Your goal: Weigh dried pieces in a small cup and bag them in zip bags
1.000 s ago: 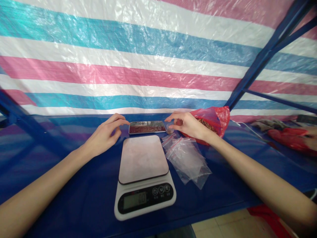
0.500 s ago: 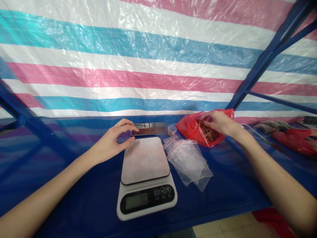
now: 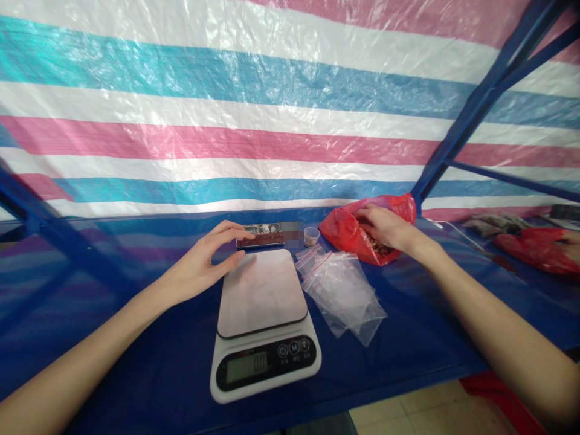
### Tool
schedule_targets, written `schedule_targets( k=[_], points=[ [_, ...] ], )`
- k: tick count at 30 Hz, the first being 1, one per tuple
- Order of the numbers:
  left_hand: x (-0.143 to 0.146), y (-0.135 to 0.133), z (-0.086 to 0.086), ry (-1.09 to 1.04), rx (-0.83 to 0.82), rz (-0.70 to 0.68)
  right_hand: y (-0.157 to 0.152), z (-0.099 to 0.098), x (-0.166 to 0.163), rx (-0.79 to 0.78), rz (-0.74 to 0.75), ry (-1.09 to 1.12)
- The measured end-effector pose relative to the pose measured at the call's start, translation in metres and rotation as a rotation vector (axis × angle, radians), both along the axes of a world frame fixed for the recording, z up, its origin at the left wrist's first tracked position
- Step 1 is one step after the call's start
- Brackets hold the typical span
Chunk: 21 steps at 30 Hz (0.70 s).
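Observation:
My left hand (image 3: 203, 263) is open over the far left corner of a white kitchen scale (image 3: 263, 293), thumb and fingers apart. Its fingertips lie at the left end of a phone (image 3: 260, 235) behind the scale; I cannot tell whether they touch it. The scale's platform is bare and its display shows zeros. My right hand (image 3: 385, 228) reaches into a red plastic bag (image 3: 338, 229) of small brown dried pieces (image 3: 380, 248), its fingertips hidden inside. Clear zip-lock bags (image 3: 344, 290) lie overlapped between scale and red bag. A small clear cup (image 3: 311, 236) stands beside the phone.
Everything rests on a blue tabletop (image 3: 149, 356). Striped plastic sheeting (image 3: 226, 139) hangs behind it, with blue frame posts (image 3: 466, 115) at the sides. Another red bag (image 3: 530, 248) lies at the far right, with what looks like another person's hand (image 3: 571, 244) at the edge.
My right hand has sunk deeper into the red bag, whose opening has shifted around it. My left hand keeps its pose. The view has moved slightly.

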<state>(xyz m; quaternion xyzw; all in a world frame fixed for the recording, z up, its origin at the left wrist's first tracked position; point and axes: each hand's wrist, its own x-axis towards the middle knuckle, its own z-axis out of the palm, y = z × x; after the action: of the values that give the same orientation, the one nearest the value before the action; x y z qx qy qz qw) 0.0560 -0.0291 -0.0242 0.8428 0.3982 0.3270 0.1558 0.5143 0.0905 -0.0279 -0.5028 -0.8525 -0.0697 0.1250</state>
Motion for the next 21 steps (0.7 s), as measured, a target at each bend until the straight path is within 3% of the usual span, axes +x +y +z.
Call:
schedule_targets(
  k=[7, 13, 21],
  points=[
    [-0.004, -0.001, 0.004, 0.083, 0.059, 0.042, -0.005, 0.009, -0.012, -0.045, -0.003, -0.028],
    [-0.009, -0.001, 0.007, 0.114, 0.098, 0.072, -0.004, 0.016, -0.011, -0.002, 0.057, 0.129],
    [-0.003, -0.004, 0.006, 0.074, 0.004, 0.027, -0.010, 0.027, -0.008, -0.013, 0.049, 0.217]
  ],
)
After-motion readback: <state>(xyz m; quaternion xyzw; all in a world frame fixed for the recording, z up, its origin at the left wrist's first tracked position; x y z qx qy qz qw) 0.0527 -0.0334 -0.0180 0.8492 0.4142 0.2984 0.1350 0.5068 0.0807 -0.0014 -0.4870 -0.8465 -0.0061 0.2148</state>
